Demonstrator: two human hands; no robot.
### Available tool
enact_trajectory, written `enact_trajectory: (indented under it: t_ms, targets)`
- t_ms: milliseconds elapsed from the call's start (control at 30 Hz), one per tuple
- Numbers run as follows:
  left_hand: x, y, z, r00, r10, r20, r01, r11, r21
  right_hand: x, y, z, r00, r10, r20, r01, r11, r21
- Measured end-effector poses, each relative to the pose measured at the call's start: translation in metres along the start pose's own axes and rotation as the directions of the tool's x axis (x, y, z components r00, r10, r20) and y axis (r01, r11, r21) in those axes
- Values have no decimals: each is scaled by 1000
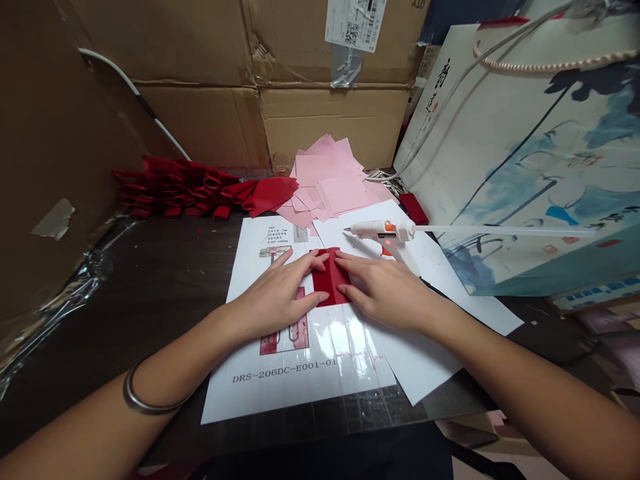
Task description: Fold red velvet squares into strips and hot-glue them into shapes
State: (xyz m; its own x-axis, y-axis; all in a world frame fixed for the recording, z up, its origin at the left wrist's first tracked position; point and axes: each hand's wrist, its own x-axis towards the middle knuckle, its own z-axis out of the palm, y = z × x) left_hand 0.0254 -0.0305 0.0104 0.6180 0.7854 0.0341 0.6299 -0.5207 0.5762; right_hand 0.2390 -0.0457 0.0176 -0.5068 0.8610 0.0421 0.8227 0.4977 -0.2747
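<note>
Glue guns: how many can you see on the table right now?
1. The glue gun lies on the white sheet just beyond the right hand, nozzle pointing left, beside the gift bag. More could be hidden behind the bag or under the pink papers.

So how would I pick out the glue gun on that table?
Find the big gift bag painted in blue on the right. At its foot, on a white sheet beyond the right hand, lies the glue gun. It is the only white tool, with an orange patch and a long clear stick trailing from its back.
</note>
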Motion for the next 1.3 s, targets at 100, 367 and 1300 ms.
enact_trajectory:
  t_ms: [100,367,1300]
  targets:
    - [0,0,0,1000,7,11,-7,1000,13,0,0,-1,1000,8,4,-8,1000,14]
    - [2,0,-3,999,-20,29,19,999,26,1,-5,2,985,-132,-111,149,975,162]
    - [2,-4,-12,995,-76,60,71,994,85,-10,-37,1,905,-387,177,420,878,-229]
